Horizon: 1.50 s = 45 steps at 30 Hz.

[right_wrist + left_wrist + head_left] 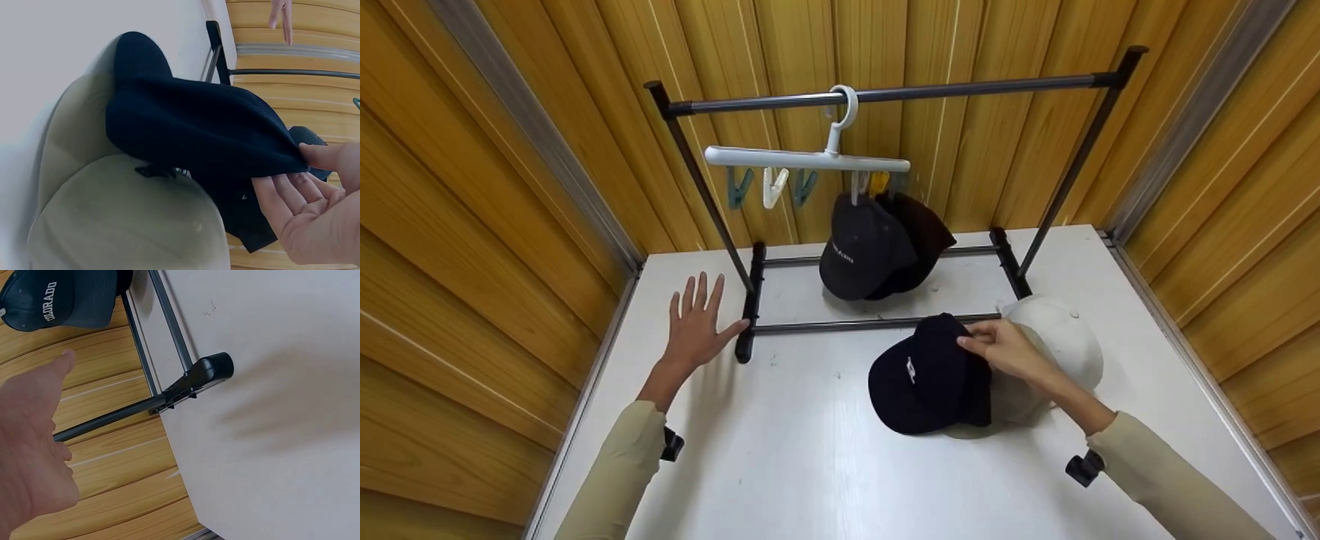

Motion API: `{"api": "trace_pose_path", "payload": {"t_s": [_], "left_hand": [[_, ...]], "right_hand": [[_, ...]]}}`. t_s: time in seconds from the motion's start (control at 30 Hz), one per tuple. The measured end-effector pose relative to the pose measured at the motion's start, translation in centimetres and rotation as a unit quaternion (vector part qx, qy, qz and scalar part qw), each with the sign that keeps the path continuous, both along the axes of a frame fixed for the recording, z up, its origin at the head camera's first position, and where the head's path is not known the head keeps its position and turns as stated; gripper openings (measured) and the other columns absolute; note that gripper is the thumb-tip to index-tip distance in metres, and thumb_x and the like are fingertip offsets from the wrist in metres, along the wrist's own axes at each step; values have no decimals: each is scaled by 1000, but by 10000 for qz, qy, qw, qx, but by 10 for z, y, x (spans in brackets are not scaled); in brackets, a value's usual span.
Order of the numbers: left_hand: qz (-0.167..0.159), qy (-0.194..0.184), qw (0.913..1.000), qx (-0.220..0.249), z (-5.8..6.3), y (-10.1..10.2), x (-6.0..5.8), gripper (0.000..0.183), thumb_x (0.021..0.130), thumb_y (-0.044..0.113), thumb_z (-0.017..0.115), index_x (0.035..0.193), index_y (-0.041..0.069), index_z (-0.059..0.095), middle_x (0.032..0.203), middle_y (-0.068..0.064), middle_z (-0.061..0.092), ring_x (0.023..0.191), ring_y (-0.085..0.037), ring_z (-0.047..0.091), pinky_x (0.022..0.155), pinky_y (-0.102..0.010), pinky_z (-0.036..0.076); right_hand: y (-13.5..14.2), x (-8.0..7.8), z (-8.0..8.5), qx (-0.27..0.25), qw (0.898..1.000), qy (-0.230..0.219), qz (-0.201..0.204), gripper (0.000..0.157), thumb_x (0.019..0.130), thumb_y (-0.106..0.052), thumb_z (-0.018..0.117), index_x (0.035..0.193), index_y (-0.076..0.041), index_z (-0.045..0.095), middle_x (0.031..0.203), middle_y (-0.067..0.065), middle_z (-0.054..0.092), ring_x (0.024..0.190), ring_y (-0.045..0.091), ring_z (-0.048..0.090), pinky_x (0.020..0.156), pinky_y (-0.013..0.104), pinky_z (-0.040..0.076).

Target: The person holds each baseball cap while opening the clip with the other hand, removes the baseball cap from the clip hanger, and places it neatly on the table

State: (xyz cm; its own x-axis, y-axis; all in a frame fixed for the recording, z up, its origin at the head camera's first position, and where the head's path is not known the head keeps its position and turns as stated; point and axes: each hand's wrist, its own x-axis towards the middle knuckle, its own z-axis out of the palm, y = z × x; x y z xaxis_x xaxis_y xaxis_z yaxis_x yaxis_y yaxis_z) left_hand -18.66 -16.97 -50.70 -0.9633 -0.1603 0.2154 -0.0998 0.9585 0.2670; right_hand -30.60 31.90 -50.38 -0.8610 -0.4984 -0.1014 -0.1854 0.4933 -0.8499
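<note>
The word COLORADO, in white capitals [50,301], is printed on the front of a dark hanging cap [87,298], legible in the left wrist view; in the head view, that cap's lettering is too small to spell out. A small white emblem [911,370] marks the front of a navy cap [949,382], but it cannot be read.

You show two hands: one left hand [697,330], one right hand [1009,349]. Near right, you have one navy cap [934,375], at least one pale cap [1072,345]; overlap hides whether two. Far: at least two dark caps [855,244], one rack [975,89], one hanger [787,158]. Clips [769,189]: three left, at least two right.
</note>
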Motion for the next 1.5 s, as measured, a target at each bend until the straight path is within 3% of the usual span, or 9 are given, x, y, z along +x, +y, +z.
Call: {"api": "trace_pose_path", "payload": {"t_s": [0.17, 0.4, 0.63, 1.07, 1.5], "left_hand": [[-43, -98, 9999, 62, -1, 2, -1, 93, 96, 50, 65, 164, 7, 19, 170, -28, 9, 158, -47, 6, 124, -66, 3], [-40, -114, 9999, 117, -2, 2, -1, 93, 96, 50, 66, 164, 7, 19, 170, -27, 8, 158, -46, 5, 125, -65, 3], [-18, -179, 9998, 49, -2, 1, 2, 94, 95, 50, 66, 164, 7, 19, 169, -28, 9, 158, -47, 6, 124, -66, 4], [-137, -135, 9998, 71, -6, 2, 3, 92, 95, 50, 66, 162, 5, 23, 168, -30, 11, 157, -49, 9, 123, -67, 5], [-163, -196, 9996, 89, -6, 6, 2, 91, 95, 48, 66, 162, 4, 22, 168, -29, 11, 157, -48, 8, 124, -66, 5]], "right_hand": [[10, -2, -3, 146, 9996, 141, -191, 37, 97, -23, 71, 121, 6, 70, 109, 22, 77, 82, 8, 71, 61, 22, 56], [18, -4, -8, -49, 9998, 68, -202, 30, 96, -17, 71, 111, 9, 70, 85, 12, 77, 58, 8, 61, 52, 27, 58], [22, -3, -15, -134, 9990, 321, -275, 32, 95, -13, 73, 114, 12, 69, 97, 27, 76, 59, 13, 69, 53, 30, 60], [35, -2, -13, 287, 9961, 835, -25, 38, 93, -1, 70, 127, 14, 62, 95, 30, 75, 61, 25, 74, 49, 29, 58], [43, -4, -17, 246, 9980, 572, -78, 37, 92, 1, 71, 125, 13, 62, 93, 29, 76, 56, 20, 72, 50, 31, 59]]}}
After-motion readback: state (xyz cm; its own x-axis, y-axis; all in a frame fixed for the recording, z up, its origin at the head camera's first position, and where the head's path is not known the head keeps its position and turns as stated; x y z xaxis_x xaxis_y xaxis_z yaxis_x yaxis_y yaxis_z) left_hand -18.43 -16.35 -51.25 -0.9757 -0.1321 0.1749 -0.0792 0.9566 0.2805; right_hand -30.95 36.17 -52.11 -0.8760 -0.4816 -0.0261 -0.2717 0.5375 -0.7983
